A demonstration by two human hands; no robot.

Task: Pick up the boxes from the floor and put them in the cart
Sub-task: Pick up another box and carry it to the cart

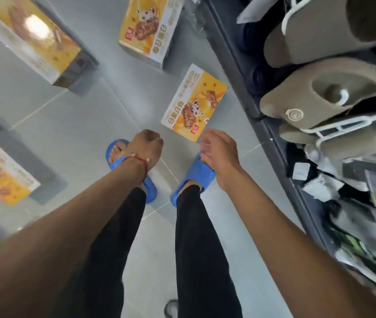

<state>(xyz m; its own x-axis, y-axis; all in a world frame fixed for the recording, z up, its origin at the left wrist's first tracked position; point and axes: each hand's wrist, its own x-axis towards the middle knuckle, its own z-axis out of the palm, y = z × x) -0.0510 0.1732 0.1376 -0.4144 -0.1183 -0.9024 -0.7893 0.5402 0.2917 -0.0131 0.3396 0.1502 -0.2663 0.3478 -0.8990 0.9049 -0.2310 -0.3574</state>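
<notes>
- In the head view, the person is looking down at the grey floor (67, 106), and both arms are reaching down in front of the legs.
- The left hand (146, 143) is making a tight fist with nothing in it. A red string (136, 159) is sitting round its wrist.
- The right hand (219, 154) is hanging loose with its fingers a little spread, and it is holding nothing.
- The nearest box (193, 103) is lying flat on the floor just past the right hand's fingertips, a bit further out than both hands. It is hard to tell if the fingers are touching it.
- A second box (146, 28) is sitting further out, well past the left fist.
- A third box (33, 40) is lying far out to the left of the left fist, and it is looking blurry.
- A fourth box (1, 171) is lying well off to the left of the left arm.
- Blue sandals (193, 173) are showing under both hands.
- A shelf (281, 161) with grey slippers (320, 97) is standing near the right hand, on its right side.
</notes>
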